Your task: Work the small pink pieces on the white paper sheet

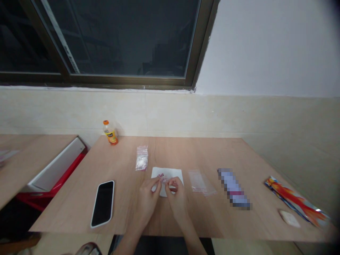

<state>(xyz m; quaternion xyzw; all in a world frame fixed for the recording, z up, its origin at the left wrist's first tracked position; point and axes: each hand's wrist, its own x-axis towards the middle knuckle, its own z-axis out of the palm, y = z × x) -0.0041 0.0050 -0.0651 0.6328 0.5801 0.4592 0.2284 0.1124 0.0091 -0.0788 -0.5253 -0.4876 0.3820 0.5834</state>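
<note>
Two bare hands, the left hand and right hand, have their fingers pinched closed on a small pink item above a white paper sheet; a flat clear plastic bag lies beside it on the light wooden desk.

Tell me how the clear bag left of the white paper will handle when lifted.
The clear bag will probably feel light and floppy, its thin film creased. It may slide on the wooden tabletop but, lying flat, is unlikely to roll.
</note>
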